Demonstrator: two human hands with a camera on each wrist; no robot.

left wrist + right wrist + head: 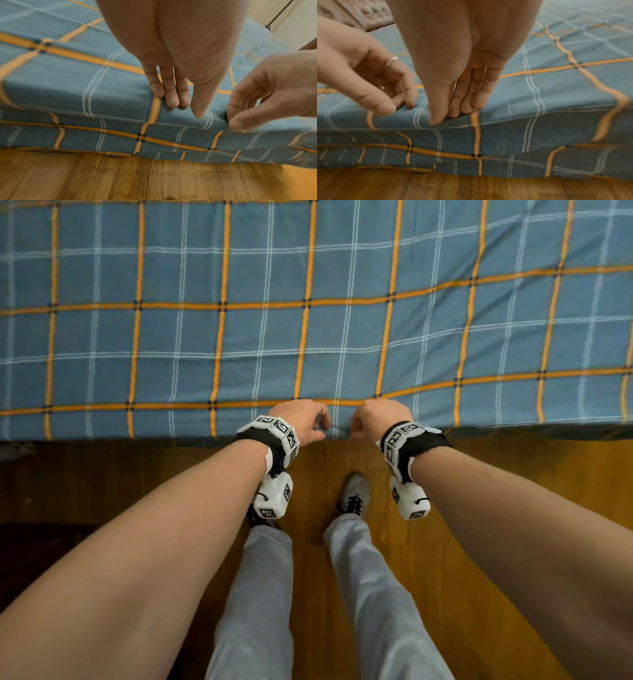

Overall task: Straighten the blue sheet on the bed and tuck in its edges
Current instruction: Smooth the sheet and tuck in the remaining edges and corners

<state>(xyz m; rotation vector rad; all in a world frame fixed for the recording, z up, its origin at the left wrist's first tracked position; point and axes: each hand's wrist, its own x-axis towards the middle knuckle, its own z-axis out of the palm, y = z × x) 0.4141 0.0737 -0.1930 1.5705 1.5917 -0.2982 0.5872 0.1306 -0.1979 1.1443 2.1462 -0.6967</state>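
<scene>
The blue sheet, checked with orange and white lines, covers the bed and lies mostly flat, with faint ripples toward the right. Its near edge hangs down the mattress side close to the floor. My left hand and right hand sit side by side at the bed's near edge, a small gap between them. Each pinches a fold of the sheet between thumb and curled fingers along the mattress's top corner. In the left wrist view the left hand pinches beside an orange stripe. In the right wrist view the right hand does the same.
A wooden floor runs under the bed's edge. My legs in grey trousers and one shoe stand just short of the bed. A tufted headboard is to the left, and a pale wardrobe door stands beyond the bed to the right.
</scene>
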